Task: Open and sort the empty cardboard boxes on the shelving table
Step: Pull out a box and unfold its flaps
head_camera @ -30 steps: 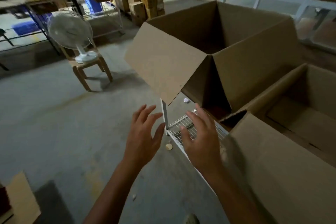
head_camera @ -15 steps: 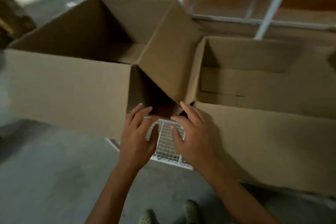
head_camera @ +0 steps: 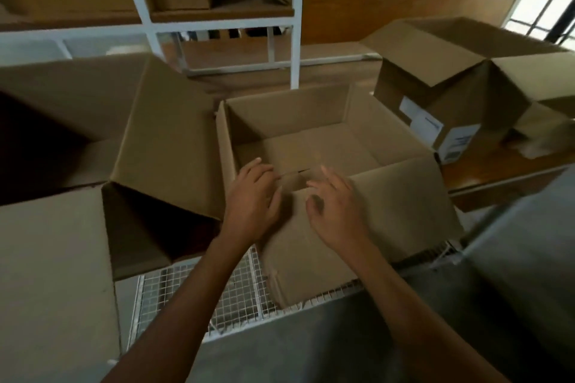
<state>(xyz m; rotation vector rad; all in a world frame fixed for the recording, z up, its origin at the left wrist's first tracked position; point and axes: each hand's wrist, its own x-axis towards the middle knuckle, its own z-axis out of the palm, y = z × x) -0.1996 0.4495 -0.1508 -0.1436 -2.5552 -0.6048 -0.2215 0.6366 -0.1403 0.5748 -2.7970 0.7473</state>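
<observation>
Both hands hover over the near edge of the middle box [head_camera: 311, 146], dead centre of the frame on the wire-mesh worktop [head_camera: 236, 298]. Left hand [head_camera: 253, 202] sits at the box's near-left corner, right hand [head_camera: 337, 214] over the front flap [head_camera: 389, 211], which folds outward toward the person. Both grips are released, fingers spread, clasping nothing. The box's long axis runs left to right, straight ahead of both hands. The right hand looks nearer that flap. A bigger open box [head_camera: 93, 146] presses against its left side.
</observation>
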